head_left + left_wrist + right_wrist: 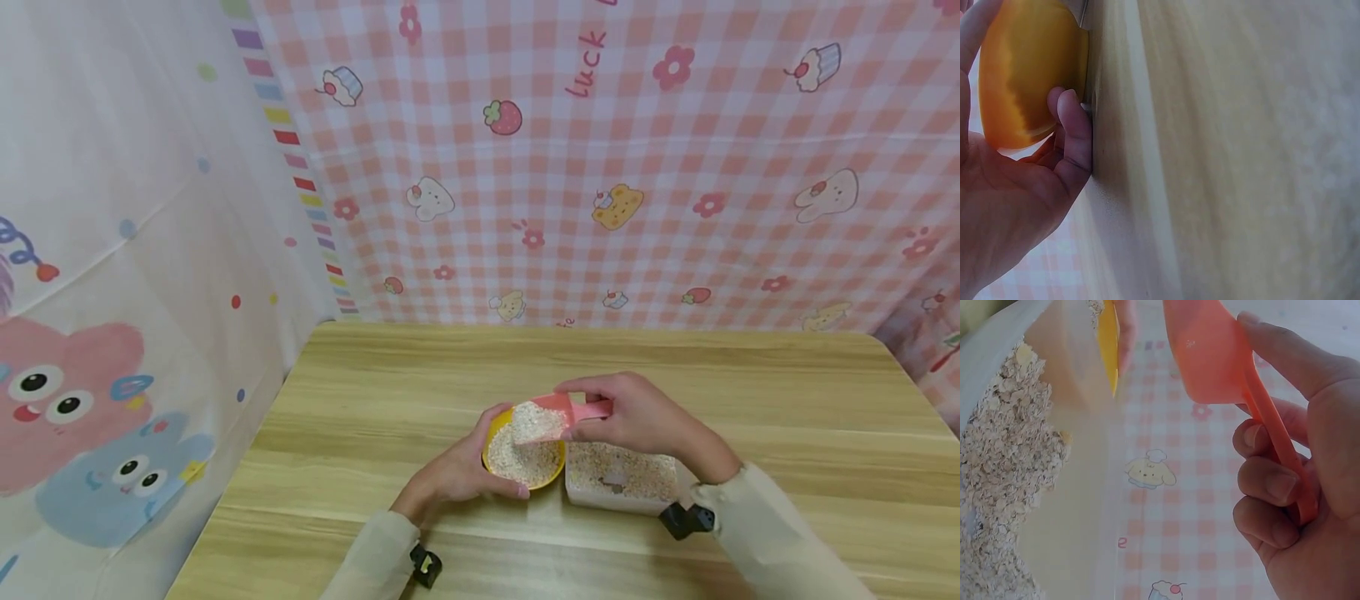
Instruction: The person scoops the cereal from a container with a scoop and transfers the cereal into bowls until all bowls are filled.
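Observation:
A yellow bowl (pixel 497 425) of oat flakes (pixel 517 463) sits on the table, and my left hand (pixel 471 465) holds it around its side, thumb near the front rim. In the left wrist view, fingers curl about the lower part of the bowl (pixel 1038 69). My right hand (pixel 637 412) grips the handle of a pink scoop (pixel 561 403). Heaped oats fill this scoop, which is over the bowl with its lip toward the left. The right wrist view shows fingers wrapped around the handle and the scoop's underside (pixel 1210 362).
Right of the bowl, below the right forearm, stands a clear rectangular container (pixel 618 501) with more oat flakes (pixel 1007 444) in it. Both rest on a wood-grain table (pixel 375 375). A pink checked cloth (pixel 465 167) hangs behind the table, and a white printed cloth (pixel 172 275) hangs at left.

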`<state>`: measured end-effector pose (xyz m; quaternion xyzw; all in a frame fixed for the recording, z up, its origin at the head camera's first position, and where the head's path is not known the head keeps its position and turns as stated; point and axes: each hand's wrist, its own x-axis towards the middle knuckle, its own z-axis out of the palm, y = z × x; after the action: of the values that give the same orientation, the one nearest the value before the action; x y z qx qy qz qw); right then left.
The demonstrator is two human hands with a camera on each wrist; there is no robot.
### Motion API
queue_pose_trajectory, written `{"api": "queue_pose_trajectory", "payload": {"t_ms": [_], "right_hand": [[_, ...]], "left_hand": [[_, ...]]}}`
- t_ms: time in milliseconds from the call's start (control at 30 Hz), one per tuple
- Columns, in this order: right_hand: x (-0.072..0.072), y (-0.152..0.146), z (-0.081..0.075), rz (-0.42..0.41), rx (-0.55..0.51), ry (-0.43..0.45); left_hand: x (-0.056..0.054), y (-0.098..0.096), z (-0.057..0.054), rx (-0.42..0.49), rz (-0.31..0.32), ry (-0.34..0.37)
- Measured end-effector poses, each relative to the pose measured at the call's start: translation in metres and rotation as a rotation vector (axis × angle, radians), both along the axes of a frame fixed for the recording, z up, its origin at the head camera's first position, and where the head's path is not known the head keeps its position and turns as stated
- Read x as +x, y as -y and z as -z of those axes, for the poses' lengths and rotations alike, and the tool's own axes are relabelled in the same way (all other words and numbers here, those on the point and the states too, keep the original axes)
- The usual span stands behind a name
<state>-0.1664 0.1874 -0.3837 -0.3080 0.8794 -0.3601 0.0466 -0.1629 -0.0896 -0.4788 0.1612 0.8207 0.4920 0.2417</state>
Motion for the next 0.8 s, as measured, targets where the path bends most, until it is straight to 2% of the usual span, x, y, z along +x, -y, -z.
{"api": "queue_pose_trajectory", "payload": {"t_ms": [367, 800], "right_hand": [[-0.002, 0.012, -0.002, -0.013, 0.128, -0.112], [0.001, 0.024, -0.003, -0.037, 0.253, -0.229]], "left_hand": [[0.0, -0.001, -0.001, 0.031, 0.01, 0.017], [-0.001, 0.0, 0.002, 0.017, 0.0, 0.002]]}}
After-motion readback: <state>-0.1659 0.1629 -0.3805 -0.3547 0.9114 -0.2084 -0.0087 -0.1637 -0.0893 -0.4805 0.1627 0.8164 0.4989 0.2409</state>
